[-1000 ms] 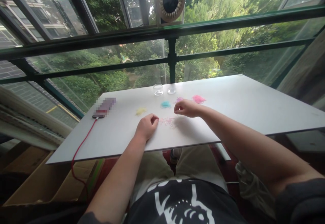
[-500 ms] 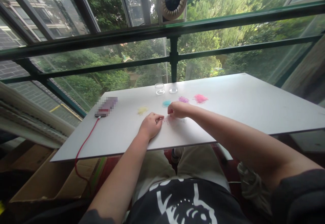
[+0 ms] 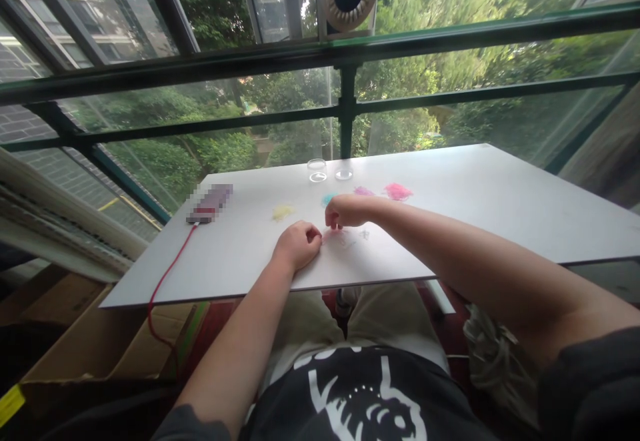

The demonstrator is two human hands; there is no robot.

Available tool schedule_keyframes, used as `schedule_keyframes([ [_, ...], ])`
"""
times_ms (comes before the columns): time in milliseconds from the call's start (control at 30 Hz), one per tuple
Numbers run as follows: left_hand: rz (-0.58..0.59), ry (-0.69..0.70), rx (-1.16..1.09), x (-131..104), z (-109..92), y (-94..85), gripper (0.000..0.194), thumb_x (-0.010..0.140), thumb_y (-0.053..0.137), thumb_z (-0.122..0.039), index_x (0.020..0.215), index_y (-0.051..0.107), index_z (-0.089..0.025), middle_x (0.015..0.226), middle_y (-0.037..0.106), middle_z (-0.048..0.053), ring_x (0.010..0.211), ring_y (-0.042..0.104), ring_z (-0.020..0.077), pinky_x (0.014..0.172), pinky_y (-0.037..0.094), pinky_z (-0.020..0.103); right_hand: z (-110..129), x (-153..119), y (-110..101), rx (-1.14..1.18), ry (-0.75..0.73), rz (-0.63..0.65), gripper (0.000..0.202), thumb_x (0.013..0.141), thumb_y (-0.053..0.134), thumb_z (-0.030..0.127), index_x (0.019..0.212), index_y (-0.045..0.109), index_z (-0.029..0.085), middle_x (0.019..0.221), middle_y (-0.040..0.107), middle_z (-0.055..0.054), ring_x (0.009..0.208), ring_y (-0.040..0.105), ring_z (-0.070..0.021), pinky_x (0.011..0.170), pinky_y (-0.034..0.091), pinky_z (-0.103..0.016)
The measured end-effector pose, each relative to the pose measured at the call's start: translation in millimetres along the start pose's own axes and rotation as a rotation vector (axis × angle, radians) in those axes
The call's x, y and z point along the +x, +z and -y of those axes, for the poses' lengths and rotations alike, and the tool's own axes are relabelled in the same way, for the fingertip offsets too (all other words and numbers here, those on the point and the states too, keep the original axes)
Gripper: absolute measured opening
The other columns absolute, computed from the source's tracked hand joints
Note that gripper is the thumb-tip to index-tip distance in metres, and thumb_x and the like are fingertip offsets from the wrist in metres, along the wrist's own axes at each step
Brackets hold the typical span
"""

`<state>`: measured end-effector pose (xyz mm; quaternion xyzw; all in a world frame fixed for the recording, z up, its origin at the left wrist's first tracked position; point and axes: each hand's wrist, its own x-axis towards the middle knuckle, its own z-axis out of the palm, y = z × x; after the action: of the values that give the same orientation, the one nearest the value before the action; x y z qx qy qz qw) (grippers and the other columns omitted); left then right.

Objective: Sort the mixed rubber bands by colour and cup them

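Note:
On the white table, my left hand [image 3: 300,244] rests with its fingers curled and closed; what they pinch, if anything, is too small to tell. Just right of it, my right hand [image 3: 345,211] bends down with its fingertips together over a few thin pinkish strands [image 3: 344,239]. Whatever is between those fingertips is hidden. A small clear-grey bit [image 3: 365,234] lies to the right of the strands. Around the hands are a yellow pile [image 3: 283,212], a teal pile [image 3: 329,199], partly covered purple pile [image 3: 363,191] and a pink pile [image 3: 399,191].
A clear round container [image 3: 317,171] and a clear shallow dish [image 3: 343,174] stand at the table's [image 3: 480,194] back edge. A blurred-out phone [image 3: 210,203] with a red cable [image 3: 171,269] lies at the left. Cardboard boxes [image 3: 85,354] are below on the left.
My right hand has shifted slightly left and now covers more of the purple pile. My left fingers have curled in from a straighter pose. The view has tilted slightly.

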<state>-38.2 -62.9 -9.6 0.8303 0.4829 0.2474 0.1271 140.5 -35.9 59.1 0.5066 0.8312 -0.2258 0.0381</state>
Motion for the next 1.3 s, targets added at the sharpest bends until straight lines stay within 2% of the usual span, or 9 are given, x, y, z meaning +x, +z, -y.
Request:
schedule_keyframes([
  [133, 0.006, 0.016, -0.028, -2, -2, -2.3, 0.016, 0.073, 0.053, -0.025, 0.075, 0.067, -0.019, 0.077, 0.065, 0.003, 0.071, 0.057, 0.0159, 0.066, 0.045, 0.027, 0, 0, -1, -0.101, 0.011, -0.097, 0.03, 0.072, 0.056, 0.008, 0.097, 0.071, 0.018, 0.088, 0.072, -0.003, 0.074, 0.062, -0.013, 0.059, 0.04, -0.019],
  [300, 0.021, 0.042, -0.079, -6, -6, -5.1, 0.02, 0.073, 0.056, -0.033, 0.081, 0.067, -0.019, 0.08, 0.068, 0.003, 0.071, 0.059, 0.0155, 0.065, 0.046, 0.026, 3, -9, 0, -0.225, 0.071, -0.008, 0.019, 0.068, 0.064, 0.02, 0.085, 0.072, 0.016, 0.079, 0.07, -0.004, 0.064, 0.058, -0.0141, 0.053, 0.036, -0.022],
  [400, 0.021, 0.052, -0.093, -6, -8, -5.3, 0.023, 0.073, 0.058, -0.036, 0.084, 0.068, -0.019, 0.08, 0.069, 0.003, 0.071, 0.06, 0.0153, 0.067, 0.047, 0.026, 0, -19, 2, -0.255, 0.1, -0.026, 0.019, 0.067, 0.063, 0.022, 0.084, 0.071, 0.017, 0.076, 0.069, -0.004, 0.062, 0.056, -0.0137, 0.051, 0.034, -0.022],
  [567, 0.039, 0.07, -0.142, -5, -8, -1.6, 0.021, 0.076, 0.058, -0.031, 0.089, 0.069, -0.02, 0.082, 0.07, 0.002, 0.071, 0.062, 0.0147, 0.069, 0.05, 0.026, -14, -32, 13, -0.225, 0.148, -0.066, 0.017, 0.068, 0.06, 0.021, 0.081, 0.071, 0.018, 0.073, 0.068, -0.004, 0.059, 0.055, -0.0143, 0.051, 0.033, -0.024],
  [733, 0.044, 0.119, -0.177, -2, -9, 1.1, 0.02, 0.077, 0.057, -0.028, 0.092, 0.066, -0.019, 0.084, 0.069, 0.003, 0.07, 0.062, 0.0137, 0.07, 0.051, 0.026, -24, -32, 24, -0.223, 0.124, -0.154, 0.016, 0.068, 0.057, 0.02, 0.078, 0.07, 0.017, 0.072, 0.068, -0.005, 0.059, 0.056, -0.0149, 0.049, 0.031, -0.024],
  [867, -0.015, 0.164, -0.131, -2, -12, 0.4, 0.028, 0.076, 0.059, -0.031, 0.1, 0.062, -0.018, 0.099, 0.064, 0.006, 0.077, 0.061, 0.0149, 0.072, 0.051, 0.027, -27, -29, 25, -0.2, 0.117, -0.201, 0.018, 0.069, 0.058, 0.022, 0.082, 0.069, 0.018, 0.078, 0.07, -0.005, 0.065, 0.058, -0.0162, 0.051, 0.033, -0.023],
  [1100, 0.063, 0.243, -0.063, 4, -14, 5.1, 0.031, 0.082, 0.053, -0.031, 0.109, 0.062, -0.021, 0.109, 0.062, 0.007, 0.085, 0.06, 0.0164, 0.083, 0.049, 0.03, -37, -18, 28, -0.146, 0.11, -0.256, 0.02, 0.07, 0.059, 0.021, 0.088, 0.067, 0.018, 0.087, 0.069, -0.006, 0.072, 0.059, -0.0168, 0.056, 0.036, -0.022],
  [1200, 0.067, 0.265, -0.031, 7, -14, 7.4, 0.03, 0.083, 0.052, -0.031, 0.108, 0.063, -0.021, 0.11, 0.062, 0.006, 0.095, 0.059, 0.019, 0.086, 0.048, 0.03, -43, -17, 29, -0.11, 0.091, -0.298, 0.024, 0.069, 0.059, 0.018, 0.092, 0.065, 0.017, 0.087, 0.068, -0.005, 0.07, 0.058, -0.0151, 0.055, 0.035, -0.021],
  [1300, 0.068, 0.274, -0.005, 9, -15, 8.1, 0.027, 0.083, 0.052, -0.03, 0.105, 0.065, -0.022, 0.107, 0.064, 0.006, 0.095, 0.059, 0.0195, 0.089, 0.047, 0.032, -46, -16, 29, -0.073, 0.081, -0.297, 0.026, 0.071, 0.056, 0.017, 0.096, 0.065, 0.019, 0.085, 0.068, -0.003, 0.066, 0.056, -0.0133, 0.055, 0.035, -0.021],
])
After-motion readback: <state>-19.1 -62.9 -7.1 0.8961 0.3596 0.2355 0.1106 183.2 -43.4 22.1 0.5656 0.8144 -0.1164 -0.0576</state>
